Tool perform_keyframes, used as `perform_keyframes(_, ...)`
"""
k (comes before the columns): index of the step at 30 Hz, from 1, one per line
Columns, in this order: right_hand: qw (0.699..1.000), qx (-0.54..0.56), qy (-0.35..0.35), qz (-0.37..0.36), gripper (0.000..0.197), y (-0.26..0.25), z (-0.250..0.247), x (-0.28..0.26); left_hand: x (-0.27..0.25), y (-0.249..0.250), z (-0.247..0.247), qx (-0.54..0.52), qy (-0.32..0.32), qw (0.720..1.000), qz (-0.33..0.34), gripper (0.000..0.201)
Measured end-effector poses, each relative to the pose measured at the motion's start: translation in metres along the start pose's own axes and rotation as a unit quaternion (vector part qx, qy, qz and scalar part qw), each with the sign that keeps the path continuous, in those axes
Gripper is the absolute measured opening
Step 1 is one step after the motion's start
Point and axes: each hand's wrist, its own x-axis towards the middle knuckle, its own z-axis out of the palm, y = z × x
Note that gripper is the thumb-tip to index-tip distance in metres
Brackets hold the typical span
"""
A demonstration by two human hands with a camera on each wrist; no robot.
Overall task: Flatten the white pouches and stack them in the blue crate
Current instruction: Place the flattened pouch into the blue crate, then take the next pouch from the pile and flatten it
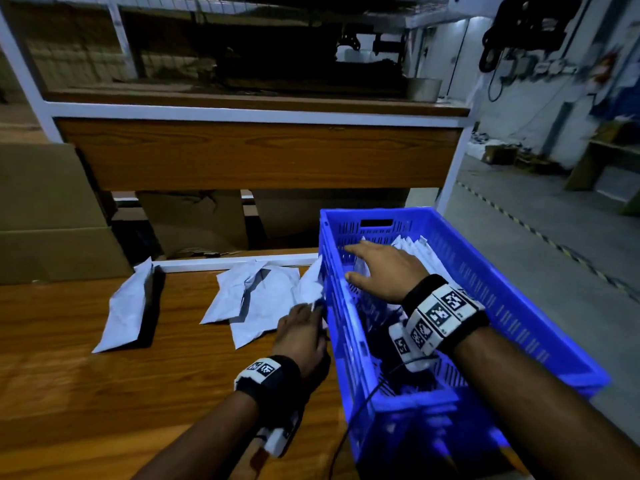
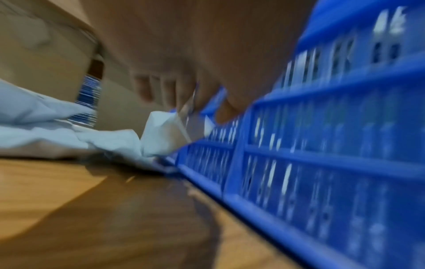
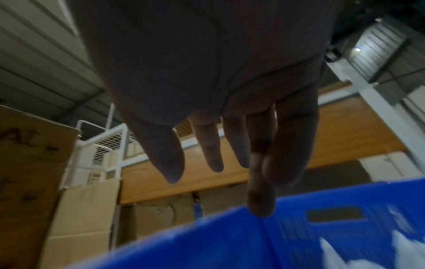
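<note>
A blue crate (image 1: 377, 213) stands on the right end of the wooden table (image 1: 104, 393). White pouches (image 1: 414, 249) lean stacked along its far right inside. My right hand (image 1: 353, 263) hovers over the crate's left half, fingers (image 3: 208, 154) straight and spread, holding nothing. My left hand (image 1: 313, 311) is low beside the crate's outer left wall (image 2: 322, 145) and pinches the near corner of a crumpled white pouch (image 1: 311, 284) that leans on that wall; the same pouch (image 2: 161, 134) shows in the blurred left wrist view. Two overlapping pouches (image 1: 256, 299) and a single pouch (image 1: 128, 306) lie further left.
A white rail (image 1: 235, 263) runs along the table's back edge. Cardboard boxes (image 1: 52, 216) stand behind it at left, under a wood-panelled shelf frame (image 1: 259, 154). Right of the crate is bare floor with a striped line (image 1: 540, 233).
</note>
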Motion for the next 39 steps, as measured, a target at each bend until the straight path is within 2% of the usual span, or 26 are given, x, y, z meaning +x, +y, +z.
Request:
perform_keyframes(3, 0.999, 0.003, 0.016, -0.029, 0.056, -0.034, -0.013, -0.015, -0.015, -0.019, -0.024, -0.115, 0.132, 0.984, 0.022, 0.05)
perform_keyframes(5, 0.998, 0.003, 0.029, -0.059, 0.054, -0.064, -0.019, -0.027, -0.032, -0.037, -0.042, -0.229, 0.2, 0.952, 0.03, 0.04)
perform_keyframes(8, 0.994, -0.047, 0.03, -0.096, 0.05, -0.104, -0.015, -0.044, -0.066, -0.065, -0.072, -0.356, 0.248, 0.901, -0.001, 0.034)
perform_keyframes(10, 0.988, -0.122, 0.018, -0.096, 0.049, -0.129, -0.007, -0.055, -0.096, -0.088, -0.088, -0.417, 0.252, 0.872, -0.034, 0.034)
perform_keyframes(12, 0.981, -0.176, -0.004, -0.086, 0.051, -0.154, 0.004, -0.065, -0.131, -0.115, -0.091, -0.479, 0.227, 0.845, -0.075, 0.036)
perform_keyframes(14, 0.984, -0.149, -0.04, -0.093, 0.06, -0.178, 0.02, -0.073, -0.161, -0.139, -0.084, -0.538, 0.205, 0.809, -0.121, 0.036)
perform_keyframes(17, 0.982, -0.036, -0.143, -0.117, 0.083, -0.224, 0.075, -0.09, -0.206, -0.171, -0.066, -0.56, 0.185, 0.787, -0.18, 0.038)
perform_keyframes(19, 0.975, -0.06, -0.192, -0.092, 0.103, -0.244, 0.121, -0.103, -0.228, -0.181, -0.053, -0.583, 0.149, 0.767, -0.224, 0.04)
perform_keyframes(20, 0.973, -0.068, -0.209, -0.068, 0.106, -0.253, 0.144, -0.111, -0.239, -0.185, -0.048, -0.597, 0.127, 0.755, -0.24, 0.04)
perform_keyframes(21, 0.973, -0.064, -0.214, -0.049, 0.103, -0.259, 0.162, -0.119, -0.247, -0.19, -0.041, -0.588, 0.111, 0.762, -0.247, 0.041)
perform_keyframes(24, 0.978, -0.042, -0.205, -0.026, 0.081, -0.269, 0.204, -0.139, -0.266, -0.203, -0.034, -0.416, 0.08, 0.874, -0.237, 0.047)
perform_keyframes(25, 0.979, -0.045, -0.198, -0.023, 0.078, -0.269, 0.212, -0.142, -0.269, -0.206, -0.036, -0.378, 0.078, 0.892, -0.237, 0.05)
perform_keyframes(27, 0.982, -0.05, -0.183, -0.02, 0.089, -0.267, 0.22, -0.147, -0.274, -0.207, -0.046, -0.307, 0.087, 0.915, -0.246, 0.055)
perform_keyframes(28, 0.985, -0.04, -0.166, -0.018, 0.099, -0.266, 0.22, -0.149, -0.276, -0.205, -0.048, -0.246, 0.113, 0.934, -0.235, 0.055)
perform_keyframes(29, 0.989, -0.024, -0.147, -0.017, 0.104, -0.267, 0.218, -0.15, -0.278, -0.2, -0.05, -0.185, 0.145, 0.951, -0.201, 0.053)
perform_keyframes(31, 0.994, 0.001, -0.106, -0.03, 0.092, -0.273, 0.212, -0.149, -0.278, -0.185, -0.053, -0.091, 0.171, 0.978, -0.072, 0.045)
perform_keyframes(33, 0.996, 0.008, -0.077, -0.047, 0.068, -0.282, 0.209, -0.145, -0.274, -0.17, -0.05, -0.03, 0.095, 0.994, 0.052, 0.042)
perform_keyframes(34, 0.995, 0.008, -0.077, -0.056, 0.06, -0.285, 0.211, -0.142, -0.272, -0.166, -0.046, -0.021, 0.042, 0.997, 0.065, 0.045)
perform_keyframes(36, 0.994, 0.007, -0.089, -0.066, 0.055, -0.286, 0.218, -0.137, -0.268, -0.169, -0.033, -0.004, -0.052, 0.998, 0.017, 0.053)
perform_keyframes(39, 0.994, 0.012, -0.093, -0.057, 0.059, -0.285, 0.227, -0.136, -0.271, -0.172, -0.02, 0.03, -0.082, 0.996, -0.017, 0.071)
